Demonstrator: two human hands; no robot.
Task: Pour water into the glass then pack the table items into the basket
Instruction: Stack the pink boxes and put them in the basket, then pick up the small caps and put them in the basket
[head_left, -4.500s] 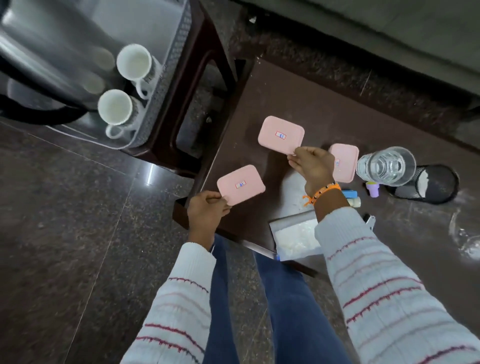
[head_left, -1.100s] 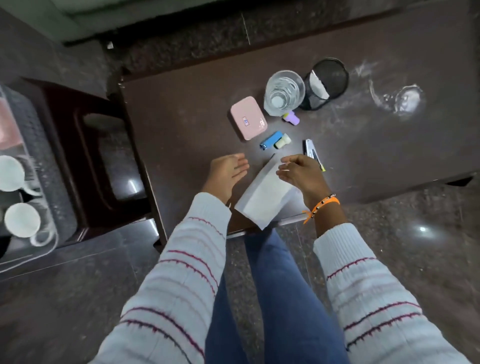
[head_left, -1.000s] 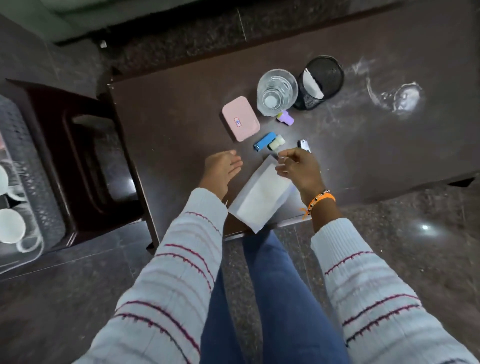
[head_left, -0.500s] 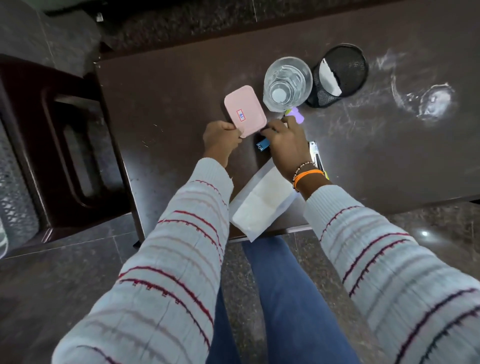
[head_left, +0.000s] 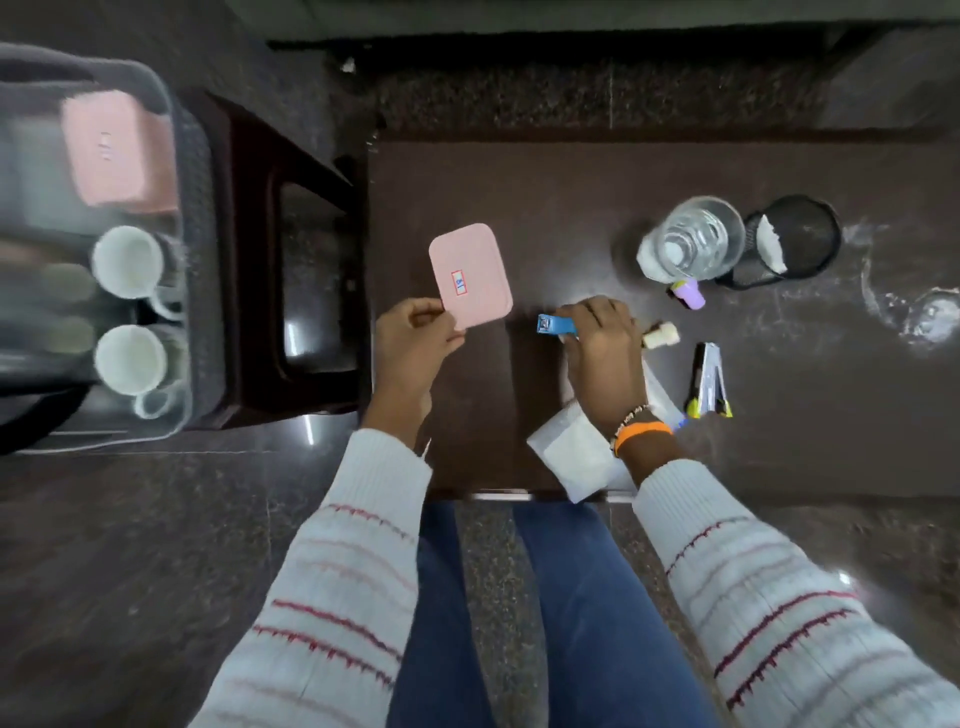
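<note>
Pink lid (head_left: 470, 275): thin, stiff plastic, surely light, best pinched at one corner or edge, as done now by the left hand (head_left: 415, 338), fingers curled on the near corner, lid lifted over the worktop (head_left: 571, 182). Right hand (head_left: 602, 338) closed around a small blue stapler (head_left: 556, 326), also light and hard, easy to carry. Basket (head_left: 197, 218) well apart on the left, on a stool, already holding another pink lid and two cups. Glass (head_left: 693, 241) with water behind, fragile, better gripped around its wall.
</note>
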